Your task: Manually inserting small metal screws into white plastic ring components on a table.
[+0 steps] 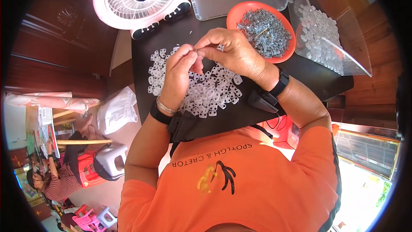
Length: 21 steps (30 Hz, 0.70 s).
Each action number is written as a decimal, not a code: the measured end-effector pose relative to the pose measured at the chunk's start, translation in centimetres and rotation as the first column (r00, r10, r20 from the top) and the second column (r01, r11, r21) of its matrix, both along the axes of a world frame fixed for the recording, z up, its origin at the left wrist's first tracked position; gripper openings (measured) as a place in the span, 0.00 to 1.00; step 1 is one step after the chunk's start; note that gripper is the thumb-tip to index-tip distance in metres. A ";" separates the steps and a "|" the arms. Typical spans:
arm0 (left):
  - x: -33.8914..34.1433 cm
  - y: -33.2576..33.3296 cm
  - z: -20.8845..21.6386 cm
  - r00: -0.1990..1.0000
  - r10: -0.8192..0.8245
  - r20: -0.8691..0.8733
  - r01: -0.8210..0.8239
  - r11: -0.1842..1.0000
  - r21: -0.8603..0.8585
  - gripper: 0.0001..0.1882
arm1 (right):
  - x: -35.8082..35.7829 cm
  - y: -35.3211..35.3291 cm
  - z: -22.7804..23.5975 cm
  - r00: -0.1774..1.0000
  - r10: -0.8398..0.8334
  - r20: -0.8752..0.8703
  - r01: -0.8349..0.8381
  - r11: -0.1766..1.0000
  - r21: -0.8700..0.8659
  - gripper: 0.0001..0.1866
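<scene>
My left hand and my right hand meet over the dark table, thumbs and fingertips pinched together. Whatever sits between them is too small and too covered to name. Below and around my hands lies a loose pile of small white plastic pieces with holes in them. Close beyond my right hand stands an orange-red plate, heaped with small grey metal pins or screws. A black band circles each of my wrists, and a bracelet is on the left one.
At the back left stands a pink-and-white fan, with a clear plastic box beside it. A tilted clear bin at the right holds many translucent pieces. On the floor at left are a white bag, a stool and a seated person.
</scene>
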<state>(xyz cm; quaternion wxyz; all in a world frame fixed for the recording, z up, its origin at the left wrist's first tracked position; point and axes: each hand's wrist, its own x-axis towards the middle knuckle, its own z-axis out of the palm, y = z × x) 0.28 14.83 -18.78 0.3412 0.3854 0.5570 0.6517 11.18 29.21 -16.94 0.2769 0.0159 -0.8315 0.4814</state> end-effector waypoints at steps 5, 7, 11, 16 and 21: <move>0.0 -0.2 0.3 0.995 -0.014 0.100 0.016 1.000 -0.023 0.13 | 0.1 -0.1 0.2 0.996 -0.016 -0.082 0.032 0.980 0.197 0.07; -0.1 -0.2 0.4 0.992 -0.019 0.121 0.022 0.999 -0.029 0.13 | 0.2 -0.1 0.3 0.998 -0.004 -0.065 0.017 0.978 0.207 0.07; -0.1 -0.1 0.6 0.992 -0.028 0.124 0.030 0.999 -0.019 0.12 | 0.2 0.2 0.4 0.996 0.010 -0.085 0.015 0.957 0.290 0.08; -0.8 -0.3 1.0 0.985 -0.131 0.114 0.146 0.980 -0.136 0.11 | 0.4 0.5 0.8 0.995 0.055 -0.086 -0.022 0.936 0.352 0.09; -1.3 -0.5 0.8 0.991 -0.124 0.054 0.131 0.978 -0.161 0.11 | 0.4 2.4 1.0 0.981 -0.128 -0.142 0.175 0.903 0.393 0.04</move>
